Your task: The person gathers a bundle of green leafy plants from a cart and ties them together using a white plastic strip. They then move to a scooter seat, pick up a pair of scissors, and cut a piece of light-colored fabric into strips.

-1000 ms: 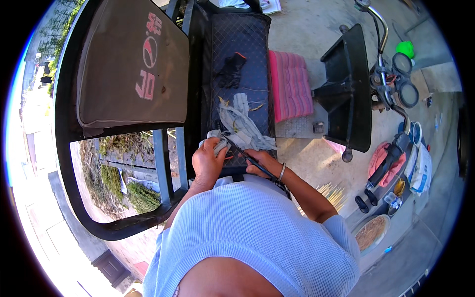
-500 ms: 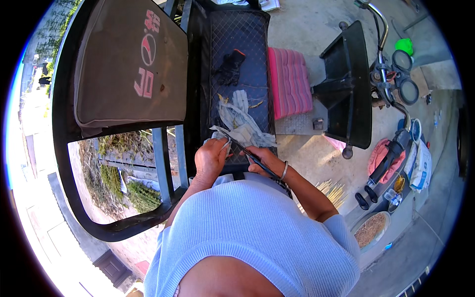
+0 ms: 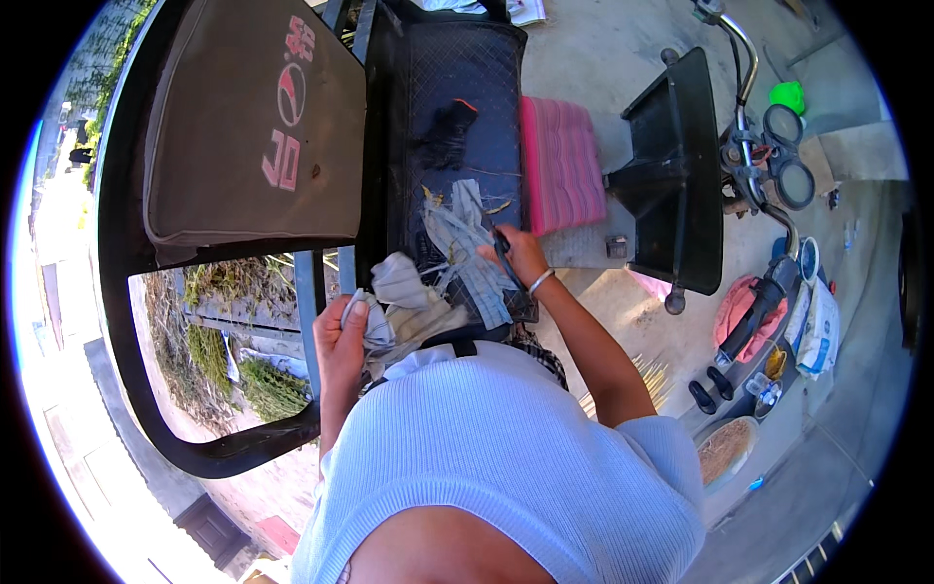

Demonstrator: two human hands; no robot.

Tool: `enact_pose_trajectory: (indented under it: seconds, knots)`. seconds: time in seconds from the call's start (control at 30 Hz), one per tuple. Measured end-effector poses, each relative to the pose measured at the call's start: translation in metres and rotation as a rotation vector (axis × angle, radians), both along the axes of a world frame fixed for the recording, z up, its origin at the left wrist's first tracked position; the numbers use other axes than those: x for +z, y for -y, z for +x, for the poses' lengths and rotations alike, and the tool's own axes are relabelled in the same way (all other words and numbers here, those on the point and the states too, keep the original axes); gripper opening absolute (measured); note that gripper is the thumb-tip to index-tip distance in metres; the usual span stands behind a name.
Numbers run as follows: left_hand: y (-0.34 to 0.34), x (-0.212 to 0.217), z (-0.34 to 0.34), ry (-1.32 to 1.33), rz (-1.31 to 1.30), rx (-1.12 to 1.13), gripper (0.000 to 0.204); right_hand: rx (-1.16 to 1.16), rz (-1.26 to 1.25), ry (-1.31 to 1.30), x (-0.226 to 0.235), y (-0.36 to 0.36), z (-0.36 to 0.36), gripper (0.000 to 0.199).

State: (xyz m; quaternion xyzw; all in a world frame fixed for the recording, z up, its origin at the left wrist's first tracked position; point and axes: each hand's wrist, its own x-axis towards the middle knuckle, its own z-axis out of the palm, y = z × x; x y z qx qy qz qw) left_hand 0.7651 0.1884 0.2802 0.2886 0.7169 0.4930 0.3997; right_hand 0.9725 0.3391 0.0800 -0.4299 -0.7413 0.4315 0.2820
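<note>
My left hand (image 3: 342, 336) is closed on a pale cloth (image 3: 413, 304), which hangs loosely from the fist across my lap toward the seat. Farther right, my right hand (image 3: 525, 257) grips a slim black scissors-like tool (image 3: 502, 251); the fingers hide part of it. Cut-looking strips of pale cloth (image 3: 467, 243) lie in a loose pile on the dark quilted seat (image 3: 409, 88), just left of the right hand. A black work glove with an orange cuff (image 3: 449, 134) rests farther up the seat.
A brown padded backrest (image 3: 233, 127) in a black frame stands at the left. Right of the seat are a pink striped cushion (image 3: 562, 164), a black panel (image 3: 673, 175) and chrome handlebars (image 3: 747, 117). Black slippers (image 3: 710, 389) and a basin (image 3: 728, 450) sit at the lower right.
My hands, close together before, have moved apart: the left to the left and down with the cloth, the right up and slightly right with the black tool. More cloth now hangs from the left hand.
</note>
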Motion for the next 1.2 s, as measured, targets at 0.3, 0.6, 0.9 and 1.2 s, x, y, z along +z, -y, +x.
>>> enact_pose_trajectory:
  seconds: [0.3, 0.6, 0.9, 1.2]
  knots:
    - [0.006, 0.0, -0.003, 0.049, -0.112, -0.175, 0.021, 0.455, -0.768, -0.654, 0.095, -0.008, -0.064, 0.06]
    - [0.033, -0.005, 0.01, -0.165, -0.192, -0.356, 0.01, 0.574, -0.313, -0.437, 0.075, 0.066, -0.07, 0.056]
    - [0.114, 0.027, -0.01, 0.086, 0.08, -0.001, 0.02, -0.135, 0.159, -0.227, 0.033, -0.061, -0.052, 0.035]
    - [0.158, 0.046, -0.016, 0.138, 0.459, 0.101, 0.031, -0.015, 0.17, 0.184, -0.054, -0.112, -0.1, 0.045]
